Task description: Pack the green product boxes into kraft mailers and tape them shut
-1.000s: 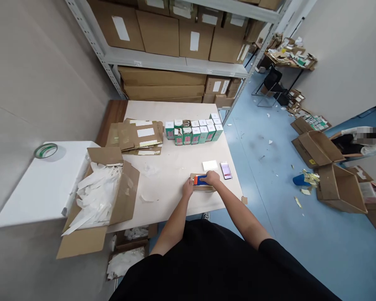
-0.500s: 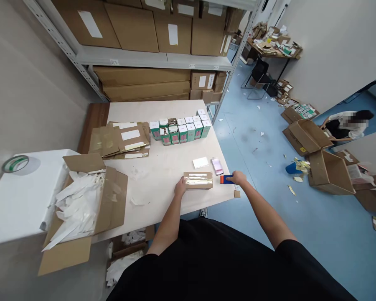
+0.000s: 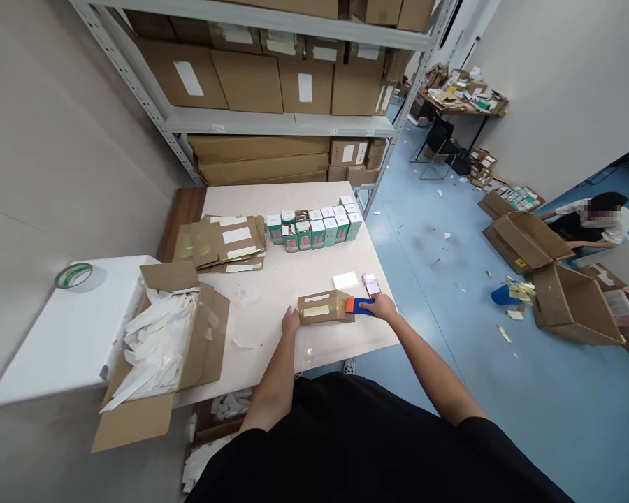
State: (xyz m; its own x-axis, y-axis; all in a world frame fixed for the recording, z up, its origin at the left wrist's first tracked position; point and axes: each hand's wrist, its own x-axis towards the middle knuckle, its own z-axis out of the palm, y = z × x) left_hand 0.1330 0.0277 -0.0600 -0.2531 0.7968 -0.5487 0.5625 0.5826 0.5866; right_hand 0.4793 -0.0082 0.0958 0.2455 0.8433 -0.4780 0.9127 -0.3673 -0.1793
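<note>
A small cardboard box (image 3: 317, 307) with torn pale label strips and shiny clear tape lies near the table's front edge. My left hand (image 3: 290, 321) is closed on its left end, the fingertips partly hidden. In my right hand (image 3: 381, 307) is a blue hand tool (image 3: 363, 306) with an orange end; its exact kind is unclear. The orange end is at the box's right end, seemingly touching it. Just behind lie a white card (image 3: 344, 280) and a phone-like object (image 3: 372, 284) with a pale purple screen, partly beside my right hand.
Green-and-white cartons (image 3: 317, 232) stand in rows farther back, with flattened cardboard (image 3: 230, 241) to their left. An open box (image 3: 162, 349) of white scraps stands left, beside a tape roll (image 3: 73, 275). Loaded shelving (image 3: 272, 124) rises behind. A person (image 3: 592, 218) sits at far right near open boxes.
My right hand has brought the blue tool leftward onto the box's right end. The box has turned slightly under my left hand. The camera view has tilted up and shifted.
</note>
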